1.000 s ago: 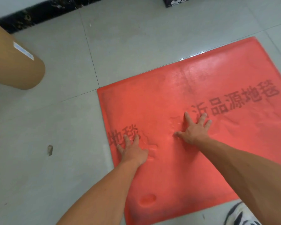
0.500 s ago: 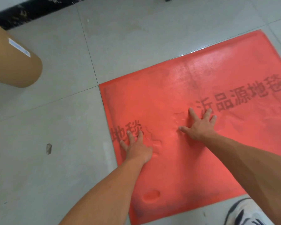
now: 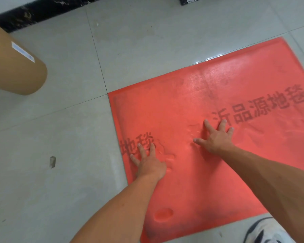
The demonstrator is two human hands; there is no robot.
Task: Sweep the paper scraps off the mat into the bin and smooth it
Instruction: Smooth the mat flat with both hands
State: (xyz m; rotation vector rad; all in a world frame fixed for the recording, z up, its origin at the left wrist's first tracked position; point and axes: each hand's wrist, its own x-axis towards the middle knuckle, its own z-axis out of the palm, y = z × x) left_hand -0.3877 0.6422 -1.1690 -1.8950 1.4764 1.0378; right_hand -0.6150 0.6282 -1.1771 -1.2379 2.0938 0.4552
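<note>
While both hands press flat on mat (image 3: 182, 102), fingers (image 3: 142, 151) lie straight, spread, gripping nothing; left hand (image 3: 150, 163) near mat's left edge; right hand (image 3: 216, 139) mid-mat; wrinkles (image 3: 194, 130) between hands, nearest right thumb (image 3: 199, 142); long axis runs left-right; no scraps seen on mat.

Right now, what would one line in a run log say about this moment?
step: smoothing | left hand: flat on mat | right hand: flat on mat | scraps on mat: none seen | dent: near front edge
</note>
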